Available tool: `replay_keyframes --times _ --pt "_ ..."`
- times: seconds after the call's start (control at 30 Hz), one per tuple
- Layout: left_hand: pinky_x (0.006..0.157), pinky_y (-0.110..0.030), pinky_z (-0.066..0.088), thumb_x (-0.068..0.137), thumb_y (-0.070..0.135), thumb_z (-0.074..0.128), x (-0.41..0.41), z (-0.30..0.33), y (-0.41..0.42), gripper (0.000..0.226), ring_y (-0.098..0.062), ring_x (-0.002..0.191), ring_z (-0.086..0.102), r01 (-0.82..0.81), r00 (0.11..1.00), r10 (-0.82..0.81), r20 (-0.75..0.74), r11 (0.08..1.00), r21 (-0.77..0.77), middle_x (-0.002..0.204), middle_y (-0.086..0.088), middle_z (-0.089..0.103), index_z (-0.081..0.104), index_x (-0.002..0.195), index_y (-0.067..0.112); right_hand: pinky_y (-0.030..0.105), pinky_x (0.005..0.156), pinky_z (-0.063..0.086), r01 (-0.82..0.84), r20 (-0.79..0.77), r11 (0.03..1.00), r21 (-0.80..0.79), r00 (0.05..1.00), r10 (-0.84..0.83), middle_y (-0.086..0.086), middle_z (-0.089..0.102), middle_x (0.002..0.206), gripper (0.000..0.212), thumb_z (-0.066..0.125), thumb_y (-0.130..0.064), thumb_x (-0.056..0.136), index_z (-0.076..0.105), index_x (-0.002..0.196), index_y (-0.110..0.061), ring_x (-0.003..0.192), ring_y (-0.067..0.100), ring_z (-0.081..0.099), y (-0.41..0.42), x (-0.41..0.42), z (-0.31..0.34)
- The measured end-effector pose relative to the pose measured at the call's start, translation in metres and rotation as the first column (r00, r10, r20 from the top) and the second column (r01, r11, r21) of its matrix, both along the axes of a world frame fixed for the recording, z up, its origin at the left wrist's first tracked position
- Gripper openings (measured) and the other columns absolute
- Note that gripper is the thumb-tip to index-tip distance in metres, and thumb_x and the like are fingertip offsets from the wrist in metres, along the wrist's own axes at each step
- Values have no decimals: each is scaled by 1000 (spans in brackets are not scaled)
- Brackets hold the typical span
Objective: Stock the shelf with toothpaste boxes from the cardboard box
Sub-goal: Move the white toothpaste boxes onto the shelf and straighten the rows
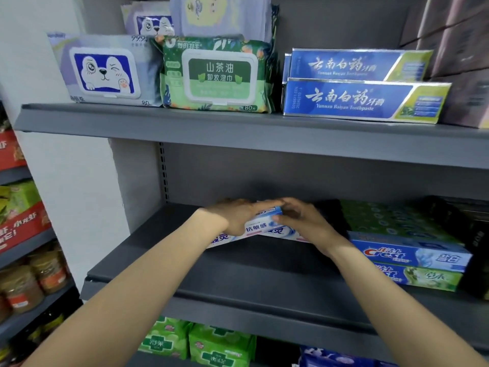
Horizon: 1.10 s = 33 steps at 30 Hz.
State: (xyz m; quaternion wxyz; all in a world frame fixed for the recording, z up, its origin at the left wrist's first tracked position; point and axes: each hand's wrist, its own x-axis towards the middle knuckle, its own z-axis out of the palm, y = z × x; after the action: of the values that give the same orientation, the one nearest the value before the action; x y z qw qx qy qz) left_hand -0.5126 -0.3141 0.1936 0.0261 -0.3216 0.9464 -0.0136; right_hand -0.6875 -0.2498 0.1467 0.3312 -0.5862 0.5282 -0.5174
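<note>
Left hand [238, 217] and right hand [304, 221] clasp white-and-blue toothpaste boxes [264, 229] lying flat on the grey shelf [238, 274], Crest boxes [412, 256] at 3 o'clock.

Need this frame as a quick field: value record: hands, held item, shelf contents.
left hand: on top of the white toothpaste boxes, left end
right hand: on the same boxes, right end
box position: middle shelf, pushed toward the back
middle shelf, right: stacked Crest boxes
upper shelf: two wet wipe packs, blue Yunnan Baiyao boxes
cardboard box: not in view
</note>
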Motion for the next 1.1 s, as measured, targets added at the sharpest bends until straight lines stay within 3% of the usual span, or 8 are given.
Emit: replay_keyframes --times 0.13,0.23,0.37,0.57,0.7,0.87,1.0,1.1 --pt "61 -34 50 81 -1 57 -1 -8 -12 100 -25 82 59 -59 993 70 -91 991 123 113 -7 59 -7 147 40 11 68 50 89 13 995 -43 996 -89 2 70 90 26 70 -1 79 64 104 -5 75 -1 67 3 -7 -3" --pt "82 -35 50 80 0 59 -2 -9 -14 78 -28 106 55 -50 993 68 -99 985 167 129 -8 54 22 144 23 9 63 49 226 -7 968 -108 974 -228 5 67 84 27 74 2 74 63 99 1 65 -6 64 0 -8 -6" --pt "85 -34 49 79 -3 59 -3 -13 -16 58 -27 108 54 -18 989 45 -139 981 194 125 -8 55 40 132 13 6 63 48 265 -78 952 -150 957 -279 11 70 85 30 76 1 72 65 100 9 63 -11 62 -1 -9 -9" --pt "86 -33 48 78 -9 49 -9 -11 -20 60 -26 112 53 29 978 2 -211 989 145 123 -6 57 45 131 19 7 69 49 239 -130 960 -147 957 -258 -1 68 103 41 72 -7 79 63 119 -6 76 -12 61 3 -9 -7" --pt "87 -32 47 77 -11 48 -12 -8 -23 60 -26 112 54 68 966 -33 -255 989 130 122 -6 60 50 129 19 21 86 53 193 -120 976 -102 971 -205 2 68 112 44 68 -5 82 59 125 -11 90 2 64 5 -10 -2" --pt "92 -22 38 79 -1 63 -22 -6 -35 62 -19 114 51 86 936 -42 -350 990 109 125 0 57 51 135 24 15 86 39 273 -585 961 -33 775 -241 1 65 114 54 71 -12 81 53 131 -17 104 11 59 -2 -27 15" --pt "101 -38 41 81 18 69 -36 -3 -54 41 -20 115 54 20 883 25 -468 996 91 123 1 62 58 121 25 17 78 36 341 -633 940 -27 721 -280 -1 60 99 35 71 -14 81 61 115 -11 95 12 54 -13 -46 33" --pt "103 -40 36 82 31 68 -39 -8 -70 41 -22 115 54 -90 911 103 -400 995 50 120 1 62 54 120 25 23 86 40 389 -598 921 29 744 -296 5 63 108 41 73 -15 79 62 117 -8 102 19 57 -23 -61 35"
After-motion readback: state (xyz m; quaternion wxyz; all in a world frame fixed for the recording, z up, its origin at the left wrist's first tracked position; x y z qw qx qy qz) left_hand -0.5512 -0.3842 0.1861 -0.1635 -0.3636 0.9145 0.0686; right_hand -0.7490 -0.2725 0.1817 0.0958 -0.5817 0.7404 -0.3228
